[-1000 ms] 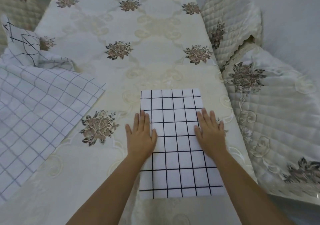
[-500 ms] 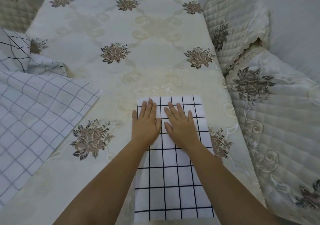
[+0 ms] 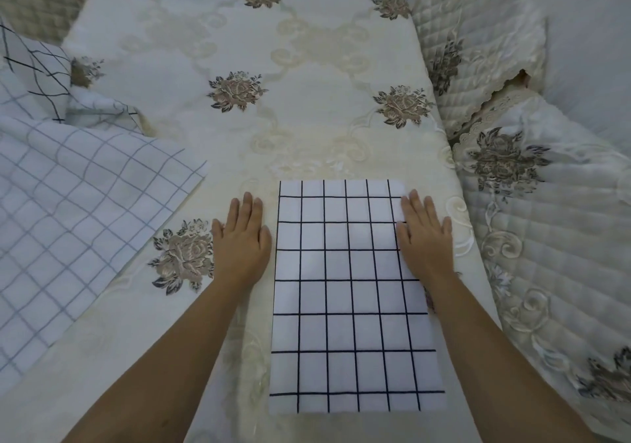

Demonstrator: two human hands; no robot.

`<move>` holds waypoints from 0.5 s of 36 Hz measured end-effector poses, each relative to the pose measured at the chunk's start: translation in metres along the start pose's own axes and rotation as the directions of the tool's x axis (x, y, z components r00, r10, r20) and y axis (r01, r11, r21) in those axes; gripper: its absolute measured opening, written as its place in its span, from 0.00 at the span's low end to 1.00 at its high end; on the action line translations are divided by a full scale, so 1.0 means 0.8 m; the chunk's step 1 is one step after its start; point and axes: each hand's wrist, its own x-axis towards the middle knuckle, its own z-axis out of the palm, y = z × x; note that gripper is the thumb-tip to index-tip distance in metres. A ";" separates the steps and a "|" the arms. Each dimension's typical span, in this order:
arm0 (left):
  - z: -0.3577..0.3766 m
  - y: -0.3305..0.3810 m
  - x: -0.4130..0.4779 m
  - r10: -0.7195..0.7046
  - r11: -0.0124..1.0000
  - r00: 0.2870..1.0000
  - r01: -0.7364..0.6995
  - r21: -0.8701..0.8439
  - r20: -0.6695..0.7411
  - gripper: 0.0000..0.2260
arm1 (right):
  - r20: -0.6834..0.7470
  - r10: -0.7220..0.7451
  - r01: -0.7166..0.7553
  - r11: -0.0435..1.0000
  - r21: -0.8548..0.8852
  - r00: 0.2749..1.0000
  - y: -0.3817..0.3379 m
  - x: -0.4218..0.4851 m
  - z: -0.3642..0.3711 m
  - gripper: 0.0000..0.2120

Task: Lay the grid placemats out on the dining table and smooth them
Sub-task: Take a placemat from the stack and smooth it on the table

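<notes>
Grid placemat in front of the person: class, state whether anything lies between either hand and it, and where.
Nothing visible does. The right hand lies flat over the right edge of the grid placemat. The left hand lies flat on the tablecloth just beside the mat's left edge, with only bare cloth between them.

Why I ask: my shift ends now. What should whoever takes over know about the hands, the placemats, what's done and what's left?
Placemat: lies flat on the tablecloth, near right part of the table.
Left hand: open, flat on the tablecloth beside the placemat's left edge.
Right hand: open, flat across the placemat's right edge.
Loose grid cloth: spread at the table's left side, with a crumpled grid cloth behind it.
Done: one placemat laid; it looks smooth.
Left: lay out and smooth the cloths on the left.
</notes>
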 end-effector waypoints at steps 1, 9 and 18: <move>0.000 -0.003 -0.008 -0.005 1.000 1.000 0.005 -0.004 0.004 0.25 | 0.015 0.009 -0.009 1.000 0.001 1.000 0.004 -0.007 -0.001 0.34; 0.008 -0.021 -0.106 0.022 1.000 0.999 -0.022 0.007 0.036 0.35 | 0.058 0.027 -0.028 0.999 0.021 0.998 0.024 -0.105 -0.001 0.29; 0.039 -0.040 -0.199 0.074 0.997 0.997 -0.075 -0.023 -0.019 0.31 | 0.045 0.083 -0.086 0.995 0.056 0.995 0.027 -0.208 0.008 0.31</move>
